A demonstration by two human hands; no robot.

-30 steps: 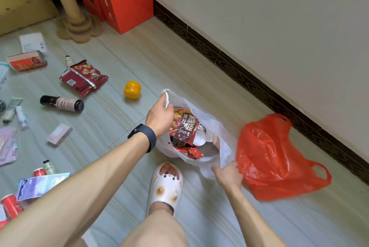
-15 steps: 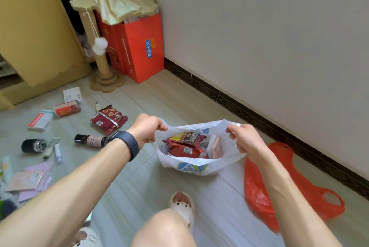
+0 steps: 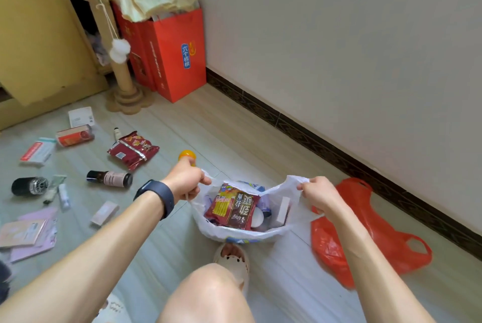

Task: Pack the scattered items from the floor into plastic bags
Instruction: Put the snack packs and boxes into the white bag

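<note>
A white plastic bag [image 3: 234,232] hangs open between my hands above the floor. My left hand [image 3: 185,181] grips its left handle and my right hand [image 3: 319,195] grips its right handle. Inside lie a dark red snack packet [image 3: 232,208], a small white box [image 3: 283,210] and other items. An empty red plastic bag [image 3: 370,234] lies flat on the floor to the right. Scattered on the floor at left are a red snack packet [image 3: 133,150], a dark bottle [image 3: 109,178], a yellow ball [image 3: 187,156] and a small pink box [image 3: 104,213].
Further left lie a black canister [image 3: 29,186], small tubes [image 3: 61,193], pink cards [image 3: 28,234] and flat boxes [image 3: 37,151]. A cat scratching post [image 3: 122,72] and red gift bags [image 3: 174,59] stand in the corner. The wall [image 3: 339,48] runs along the right. My sandalled foot [image 3: 233,260] is under the bag.
Both hands have taken the white bag by its handles and lifted it off the floor, spreading its mouth wide. The view has tilted up toward the corner.
</note>
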